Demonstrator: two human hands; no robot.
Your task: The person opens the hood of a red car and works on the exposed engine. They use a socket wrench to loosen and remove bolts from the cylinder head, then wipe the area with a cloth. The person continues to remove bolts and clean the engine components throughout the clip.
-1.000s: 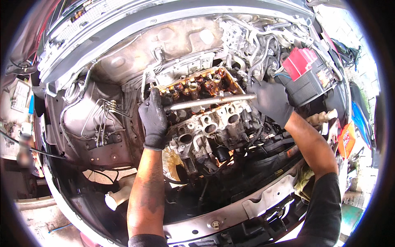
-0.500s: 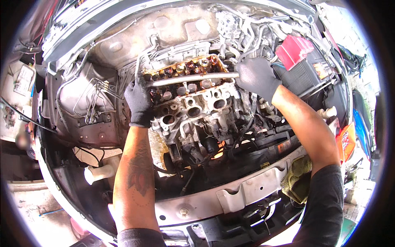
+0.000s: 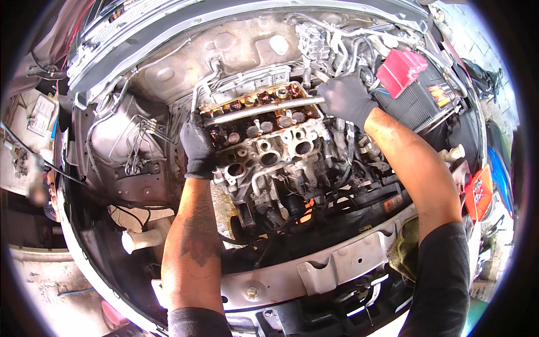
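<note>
Left hand (image 3: 198, 147) and right hand (image 3: 346, 99) each have fingers curled round a metal bar (image 3: 269, 109). It crosses above the engine (image 3: 284, 144).

The left glove (image 3: 197, 149) and right glove (image 3: 347, 101) are black. The bar (image 3: 266, 110) is silvery. The cover (image 3: 400, 73) at two o'clock is red.

Metal bar (image 3: 266, 110) held across open engine (image 3: 281, 137), left hand (image 3: 197, 147) gripping one end, right hand (image 3: 347, 100) the other. Dark battery (image 3: 414, 109) with red cover (image 3: 400, 72) right of engine.
</note>
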